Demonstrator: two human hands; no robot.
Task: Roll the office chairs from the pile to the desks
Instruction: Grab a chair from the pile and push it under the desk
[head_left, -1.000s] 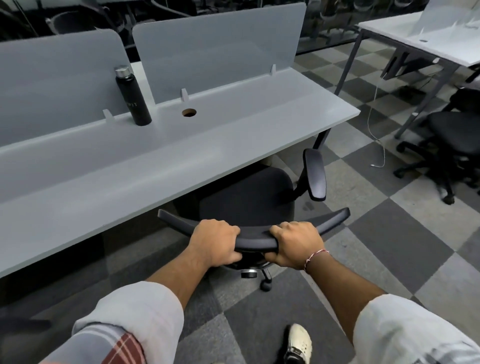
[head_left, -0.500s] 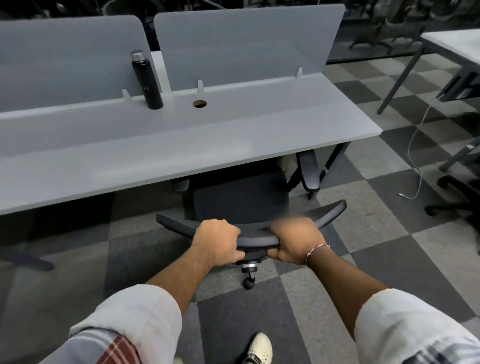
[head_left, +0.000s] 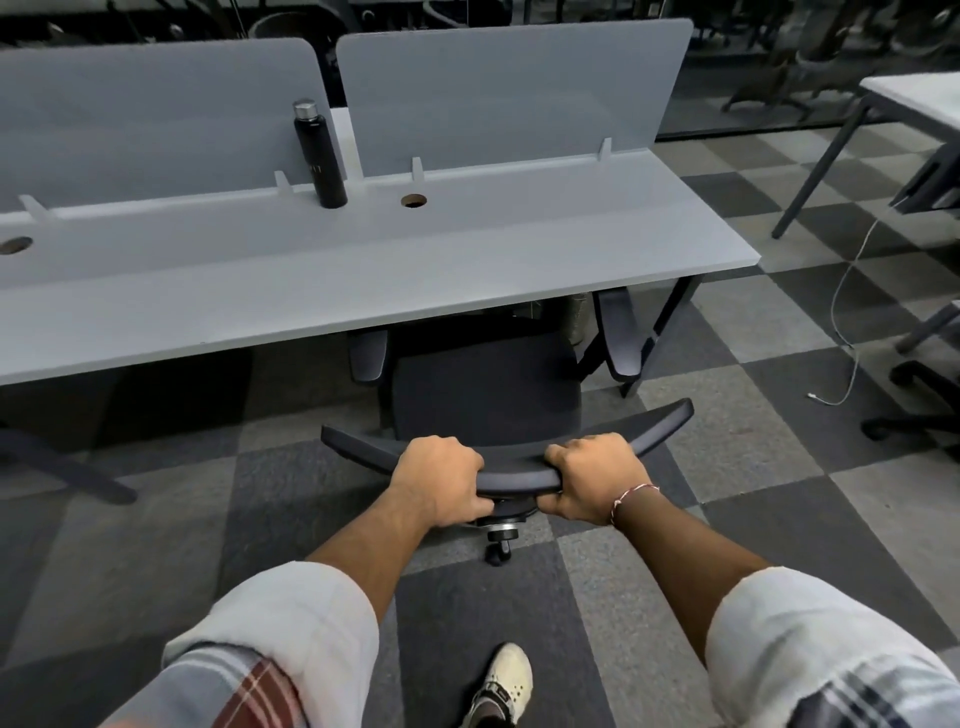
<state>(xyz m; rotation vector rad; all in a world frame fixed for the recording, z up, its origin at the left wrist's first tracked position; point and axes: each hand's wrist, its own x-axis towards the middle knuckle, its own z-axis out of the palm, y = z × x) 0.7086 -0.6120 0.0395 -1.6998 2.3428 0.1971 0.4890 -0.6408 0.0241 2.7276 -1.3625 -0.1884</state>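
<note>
Office chair (head_left: 485, 387), seat partly under surface (head_left: 363, 270); backrest top clenched inside fingers (head_left: 470, 462) of left hand (head_left: 436, 480) and right hand (head_left: 597, 480).

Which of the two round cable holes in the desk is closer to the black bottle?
The cable hole just right of the black bottle; the other hole sits far off at the picture's left edge.

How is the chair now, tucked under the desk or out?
Partly in: the chair has its seat front and armrest tips under the desk edge; its backrest, gripped by left hand and right hand, stands clear.
</note>
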